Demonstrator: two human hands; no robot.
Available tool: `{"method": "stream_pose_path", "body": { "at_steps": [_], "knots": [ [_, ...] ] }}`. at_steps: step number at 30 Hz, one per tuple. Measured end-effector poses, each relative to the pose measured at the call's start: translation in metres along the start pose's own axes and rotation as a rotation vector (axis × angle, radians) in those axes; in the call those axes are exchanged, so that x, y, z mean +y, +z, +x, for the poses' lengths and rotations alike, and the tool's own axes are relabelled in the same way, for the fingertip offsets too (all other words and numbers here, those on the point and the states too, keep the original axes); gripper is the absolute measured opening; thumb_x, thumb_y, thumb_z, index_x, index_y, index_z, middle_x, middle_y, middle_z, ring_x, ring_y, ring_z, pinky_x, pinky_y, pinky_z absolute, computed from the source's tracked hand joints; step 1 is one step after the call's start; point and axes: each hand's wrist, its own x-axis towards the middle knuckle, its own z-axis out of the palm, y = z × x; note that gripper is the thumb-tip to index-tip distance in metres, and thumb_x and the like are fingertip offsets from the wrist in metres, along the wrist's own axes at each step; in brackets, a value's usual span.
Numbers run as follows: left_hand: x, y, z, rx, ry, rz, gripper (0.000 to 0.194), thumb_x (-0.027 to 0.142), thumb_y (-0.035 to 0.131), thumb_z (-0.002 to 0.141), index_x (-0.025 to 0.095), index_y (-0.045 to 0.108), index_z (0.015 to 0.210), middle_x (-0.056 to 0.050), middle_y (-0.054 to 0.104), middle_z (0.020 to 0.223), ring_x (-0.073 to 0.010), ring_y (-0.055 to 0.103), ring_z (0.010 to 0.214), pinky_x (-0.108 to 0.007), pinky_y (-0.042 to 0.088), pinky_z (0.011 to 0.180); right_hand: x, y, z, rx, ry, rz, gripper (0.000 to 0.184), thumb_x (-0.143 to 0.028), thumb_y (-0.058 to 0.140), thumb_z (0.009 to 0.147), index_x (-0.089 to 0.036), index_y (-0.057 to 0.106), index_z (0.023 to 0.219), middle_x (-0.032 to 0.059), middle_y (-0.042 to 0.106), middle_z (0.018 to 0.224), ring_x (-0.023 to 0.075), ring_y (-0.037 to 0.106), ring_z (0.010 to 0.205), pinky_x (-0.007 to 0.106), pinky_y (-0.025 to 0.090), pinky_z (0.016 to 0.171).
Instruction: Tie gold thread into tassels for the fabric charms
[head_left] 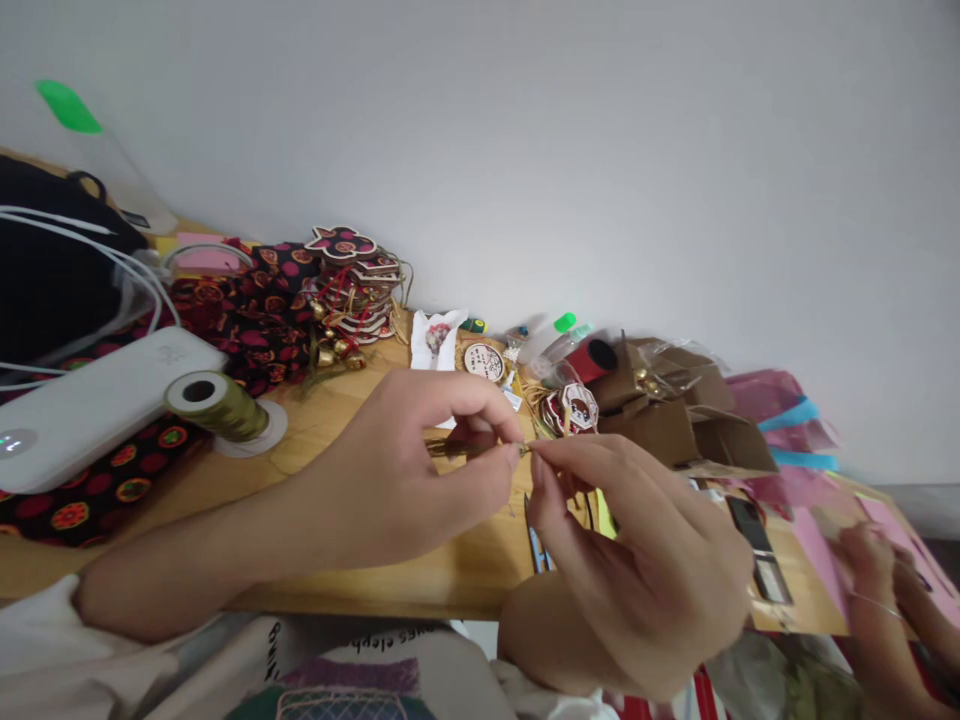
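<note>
My left hand (pixel 431 470) pinches a bundle of olive-gold cord (pixel 447 449) between thumb and forefinger, its strands running back under the palm. Right against those fingertips, my right hand (pixel 637 550) pinches the cord's other end; a tiny gold bit shows between the two pinches. Both hands are closed and held above the wooden table (pixel 352 590). A spool of olive thread (pixel 229 408) stands tilted in view to the left of my left forearm. Beneath my right hand lie blue-handled snips (pixel 537 540), partly hidden.
A white power bank (pixel 112 405) lies on patterned dark fabric (pixel 247 300) at left. Stacked ornaments with gold bells (pixel 360 285) stand behind. Open cardboard boxes (pixel 675 420) and pink plastic (pixel 780 410) are at right. Another person's hands (pixel 874 565) work at far right.
</note>
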Motion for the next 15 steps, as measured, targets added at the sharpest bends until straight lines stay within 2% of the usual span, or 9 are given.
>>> {"method": "stream_pose_path", "body": {
  "at_steps": [5,10,15],
  "knots": [
    [0.0,0.0027,0.0003,0.02,-0.028,-0.012,0.014,0.01,0.06,0.074,0.02,0.068,0.068,0.007,0.065,0.058,-0.0071,0.056,0.054,-0.014,0.044,0.049,0.0014,0.0002,-0.001,0.014,-0.031,-0.041,0.008,-0.009,0.062,0.085,-0.012,0.068,0.082,0.0034,0.073,0.068,0.0124,0.069,0.058,0.024,0.054,0.052],
    [-0.0008,0.0049,-0.0003,0.094,-0.061,-0.022,0.014,0.011,0.061,0.073,0.021,0.07,0.068,0.005,0.065,0.057,-0.009,0.055,0.053,-0.016,0.043,0.047,0.0023,0.0006,0.0005,0.048,-0.081,-0.102,0.008,-0.01,0.064,0.085,-0.016,0.068,0.082,0.0026,0.075,0.069,0.012,0.069,0.057,0.023,0.054,0.053],
    [-0.0001,0.0045,-0.0015,0.149,-0.036,-0.047,0.012,0.012,0.063,0.071,0.021,0.069,0.067,0.004,0.06,0.054,-0.0104,0.052,0.051,-0.02,0.041,0.046,0.0004,0.0031,0.0023,0.089,-0.087,-0.105,0.013,-0.008,0.065,0.083,-0.021,0.067,0.08,0.0,0.075,0.067,0.0117,0.068,0.056,0.022,0.053,0.053]
  ]
}}
